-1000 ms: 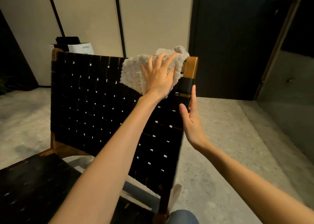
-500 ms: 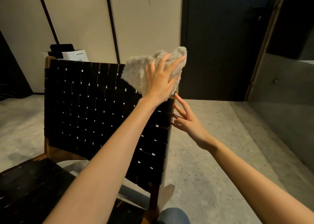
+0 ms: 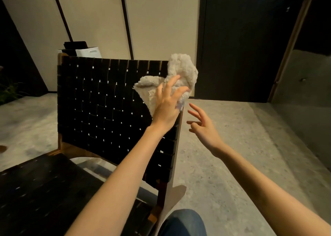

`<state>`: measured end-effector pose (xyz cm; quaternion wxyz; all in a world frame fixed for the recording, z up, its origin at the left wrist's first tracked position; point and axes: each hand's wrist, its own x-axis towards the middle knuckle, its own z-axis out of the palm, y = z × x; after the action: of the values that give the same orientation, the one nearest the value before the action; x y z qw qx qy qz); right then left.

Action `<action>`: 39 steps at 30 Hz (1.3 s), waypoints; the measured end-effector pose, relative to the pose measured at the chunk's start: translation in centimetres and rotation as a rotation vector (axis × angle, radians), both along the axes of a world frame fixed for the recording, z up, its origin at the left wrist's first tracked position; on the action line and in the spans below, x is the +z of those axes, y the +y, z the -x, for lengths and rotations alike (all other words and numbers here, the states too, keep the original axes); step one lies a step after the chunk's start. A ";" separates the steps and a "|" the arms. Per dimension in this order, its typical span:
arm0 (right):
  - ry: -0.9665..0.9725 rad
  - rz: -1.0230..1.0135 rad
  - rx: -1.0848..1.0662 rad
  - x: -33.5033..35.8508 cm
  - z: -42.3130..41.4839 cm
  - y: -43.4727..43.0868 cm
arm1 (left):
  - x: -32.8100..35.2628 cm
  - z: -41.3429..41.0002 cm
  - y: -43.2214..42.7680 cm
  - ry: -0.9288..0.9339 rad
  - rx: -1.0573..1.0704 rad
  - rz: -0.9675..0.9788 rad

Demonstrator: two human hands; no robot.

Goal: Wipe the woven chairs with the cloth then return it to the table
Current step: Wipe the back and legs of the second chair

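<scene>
- Head view: the left hand (image 3: 166,108) lies on the cloth (image 3: 182,70), fingers spread and nearly straight, pressing it against the upper right corner of the woven chair (image 3: 100,101) backrest.
- The bunched cloth covers that corner and rises above the top rail.
- The right hand (image 3: 204,128) hangs just beside the backrest's right edge, fingers loosely apart, holding nothing.
- The left forearm crosses in front of the backrest's lower right part.
- A white bin (image 3: 89,52) stands behind the chair, by the wall.
- A dark door (image 3: 232,47) stands on the right, and a jeans-clad knee (image 3: 182,223) shows at the bottom.
</scene>
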<state>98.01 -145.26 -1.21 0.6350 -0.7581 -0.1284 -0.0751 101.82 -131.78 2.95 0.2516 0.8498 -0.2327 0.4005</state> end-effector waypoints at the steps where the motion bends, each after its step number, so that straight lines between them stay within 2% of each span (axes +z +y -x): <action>1: 0.000 -0.012 -0.055 -0.4 0.0 -0.1 | -1.4 0.7 0.4 0.029 0.006 -0.020; 4: -0.027 -0.015 -0.167 -1.5 0.4 -0.2 | -5.5 2.9 1.4 0.101 0.055 -0.059; 12: -0.032 0.020 -0.160 -6.0 2.0 0.6 | -15.3 9.1 3.4 0.317 0.127 -0.080; 17: -0.030 0.059 -0.142 -8.4 3.6 1.2 | -20.4 12.8 4.8 0.620 0.176 -0.139; 20: -0.017 0.092 -0.111 -9.7 4.6 1.4 | -22.4 14.9 5.2 0.835 0.229 -0.115; 25: -0.034 0.203 0.024 -11.1 5.9 1.8 | -21.9 16.3 5.4 0.904 0.206 -0.194; 29: -0.185 0.444 0.185 -12.1 6.8 1.8 | -19.4 17.2 7.0 0.942 0.121 -0.248; 34: -0.409 0.798 0.453 -14.9 8.2 4.5 | -17.6 19.7 10.1 1.025 0.173 -0.133; 36: -0.408 0.886 0.492 -15.9 8.6 6.4 | -18.0 20.4 11.4 1.055 0.205 -0.141; 39: -0.272 0.956 0.500 -17.2 8.7 8.7 | -19.0 20.8 12.5 1.119 0.232 -0.152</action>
<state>89.27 -136.60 -18.43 0.1967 -0.8917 -0.4050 0.0473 81.02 -119.29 -16.07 0.2291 0.9680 0.0022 -0.1028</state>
